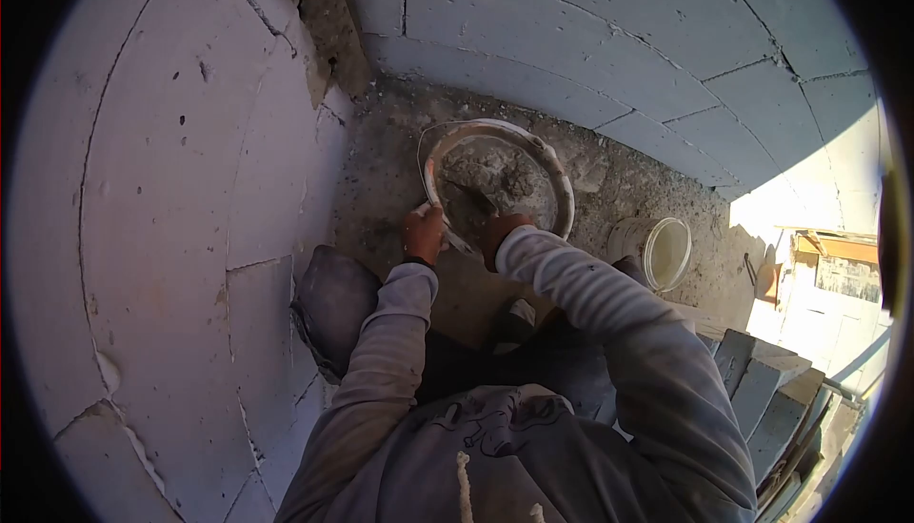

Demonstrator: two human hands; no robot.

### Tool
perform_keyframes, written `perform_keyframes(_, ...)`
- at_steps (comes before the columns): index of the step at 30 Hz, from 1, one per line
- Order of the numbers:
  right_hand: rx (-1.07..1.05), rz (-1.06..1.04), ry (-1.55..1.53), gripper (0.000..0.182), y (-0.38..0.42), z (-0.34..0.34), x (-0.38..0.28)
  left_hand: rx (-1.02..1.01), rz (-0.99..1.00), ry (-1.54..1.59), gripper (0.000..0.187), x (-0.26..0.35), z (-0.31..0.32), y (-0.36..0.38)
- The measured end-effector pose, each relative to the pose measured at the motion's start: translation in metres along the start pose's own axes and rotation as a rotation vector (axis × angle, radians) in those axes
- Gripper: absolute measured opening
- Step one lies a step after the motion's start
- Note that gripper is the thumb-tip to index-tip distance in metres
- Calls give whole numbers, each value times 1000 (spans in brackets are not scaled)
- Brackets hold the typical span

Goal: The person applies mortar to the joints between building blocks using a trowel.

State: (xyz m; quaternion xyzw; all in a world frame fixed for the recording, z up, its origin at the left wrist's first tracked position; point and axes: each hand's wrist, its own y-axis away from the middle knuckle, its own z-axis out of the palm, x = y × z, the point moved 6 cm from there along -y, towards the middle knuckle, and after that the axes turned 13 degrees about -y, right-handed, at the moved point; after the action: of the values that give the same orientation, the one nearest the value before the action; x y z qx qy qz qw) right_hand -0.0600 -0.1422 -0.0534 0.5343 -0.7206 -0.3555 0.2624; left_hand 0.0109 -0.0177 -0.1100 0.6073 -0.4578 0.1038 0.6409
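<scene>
A round bucket (564,185) with a thin wire handle stands on the floor in front of me, its rim smeared with mortar. Grey, lumpy mortar (509,169) lies inside it. My left hand (424,235) is closed on the near left part of the rim. Over the near side of the bucket, my right hand (500,235) is wrapped round a trowel (476,199), whose dark blade dips into the mortar. The trowel's handle is hidden in my fist.
Pale block walls (190,161) rise at the left and along the back (552,33). A smaller white bucket (666,252) lies or leans to the right. Cut blocks (762,380) are stacked at the lower right. My knee (338,304) is close to the left wall.
</scene>
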Motion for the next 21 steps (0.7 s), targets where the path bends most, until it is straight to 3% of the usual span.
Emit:
perform_keyframes(1,7,-12,-5,32,1,-1,4,-10,7,-16,34,-1,0,4)
perform_keyframes(3,-197,-207,44,40,5,4,21,-12,28,-32,33,5,3,8)
perform_keyframes(5,-299,-227,107,44,37,-24,42,-1,69,-41,30,13,1,11)
perform_keyframes(7,-128,-18,-105,43,73,-62,64,26,29,-34,29,11,-1,9)
perform_keyframes(10,40,53,-173,31,76,-80,61,-34,87,-15,29,5,4,-2)
perform_keyframes(12,-119,-5,-76,32,4,-25,50,12,71,-76,29,3,2,-2)
perform_keyframes(15,20,-86,-147,36,-52,29,25,72,34,-140,28,10,-1,4)
perform_keyframes(16,-4,-90,-167,36,-33,21,23,66,11,-160,28,-9,-4,0)
perform_keyframes(18,-158,-122,47,39,40,-49,44,213,204,-315,38,-22,0,-30)
perform_keyframes(21,36,-18,-159,39,92,-91,87,86,68,-317,39,10,1,-3)
